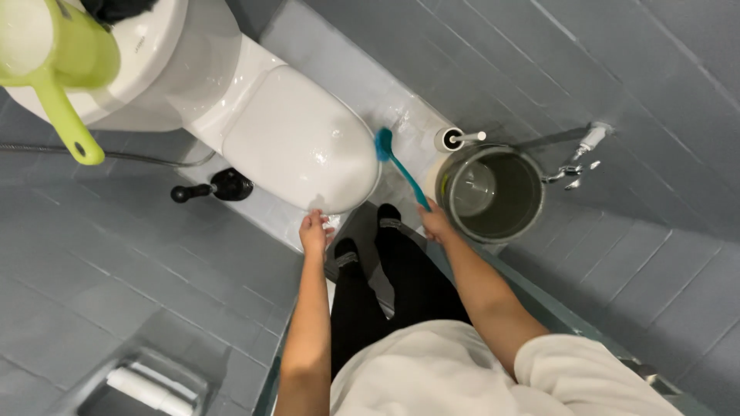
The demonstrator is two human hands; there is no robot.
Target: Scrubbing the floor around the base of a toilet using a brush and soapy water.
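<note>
Grey tiled floor (116,254) and grey tiled wall (655,62) at 2 o'clock; wall tap (580,158) at 3; paper holder (146,385) at 8.

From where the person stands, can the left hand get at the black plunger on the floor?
Probably yes: the left hand is free at the toilet lid, and the plunger lies left with bare floor between.

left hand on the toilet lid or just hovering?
Touching. The head view shows the left hand with its fingertips on the front edge of the closed white toilet lid, no gap visible.
</note>
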